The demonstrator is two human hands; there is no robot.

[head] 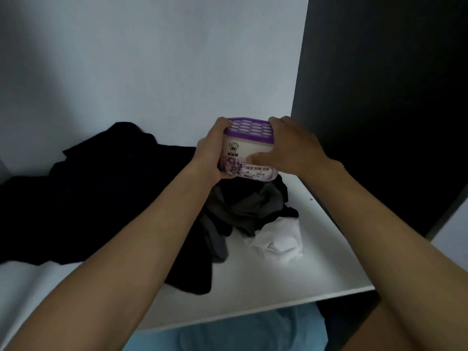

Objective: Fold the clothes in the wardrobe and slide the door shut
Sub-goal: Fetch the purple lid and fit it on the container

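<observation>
A white tub with a purple perforated lid [247,141] is held above the wardrobe shelf [316,262]. My left hand [212,150] grips its left side and my right hand [291,145] grips its right side, thumb across the label. Beneath the tub lies a crumpled heap of dark grey and black clothes [240,214]. A white garment [277,240] lies bunched at the heap's right. A large black garment [88,198] is spread over the shelf's left half.
The wardrobe's pale back wall [152,72] rises behind the shelf. A dark panel [392,97] stands along the right side. Below the shelf's front edge, blue fabric [253,330] shows.
</observation>
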